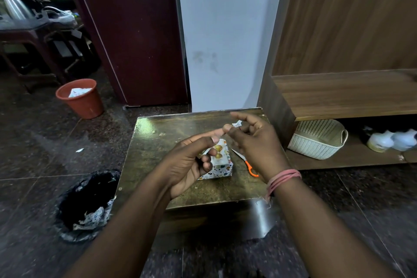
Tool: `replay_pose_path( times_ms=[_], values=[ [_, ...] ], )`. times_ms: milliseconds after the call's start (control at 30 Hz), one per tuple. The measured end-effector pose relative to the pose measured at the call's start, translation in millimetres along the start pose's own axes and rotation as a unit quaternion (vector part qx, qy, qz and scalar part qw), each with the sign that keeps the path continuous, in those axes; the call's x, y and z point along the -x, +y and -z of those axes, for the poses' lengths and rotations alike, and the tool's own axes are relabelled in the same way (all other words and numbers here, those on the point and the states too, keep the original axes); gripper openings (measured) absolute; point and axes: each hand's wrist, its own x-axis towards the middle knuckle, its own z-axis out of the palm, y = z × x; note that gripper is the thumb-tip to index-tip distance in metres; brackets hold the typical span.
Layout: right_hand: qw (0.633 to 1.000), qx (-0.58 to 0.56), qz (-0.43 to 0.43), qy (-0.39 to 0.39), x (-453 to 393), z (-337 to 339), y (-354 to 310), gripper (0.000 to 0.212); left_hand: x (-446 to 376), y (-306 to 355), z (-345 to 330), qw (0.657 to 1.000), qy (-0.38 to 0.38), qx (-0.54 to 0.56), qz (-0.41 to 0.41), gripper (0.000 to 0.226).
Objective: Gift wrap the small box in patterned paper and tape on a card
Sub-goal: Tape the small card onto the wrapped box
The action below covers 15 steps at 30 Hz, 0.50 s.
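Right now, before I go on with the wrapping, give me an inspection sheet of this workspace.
Surface: small low table, dark glossy top with small paper bits.
Job's things: wrapped box on the table, patterned paper on; no card seen.
Clutter: orange-handled scissors right of the box.
Grips: left hand curled above the box; right hand pinches a small white scrap, possibly tape.
Cables: nothing seen.
Surroundings: black-lined bin with paper offcuts, orange bucket, white basket on a shelf.

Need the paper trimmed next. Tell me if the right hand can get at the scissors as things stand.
Probably yes. The scissors lie bare on the table just beneath the right hand, but it pinches a small white scrap that needs dropping first.
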Motion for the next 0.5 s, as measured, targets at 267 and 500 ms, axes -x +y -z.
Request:
replay_pose_path(
  times_ms=[267,500],
  values=[
    [0.893,0.42,-0.15,-0.063,-8,34,21,0.013,-2,3,3,0.999,0.025,0.03,0.007,0.039],
    [0.864,0.472,-0.169,-0.047,-2,22,38,0.019,-2,4,8,0.997,-0.002,0.071,0.013,0.046]
  ],
)
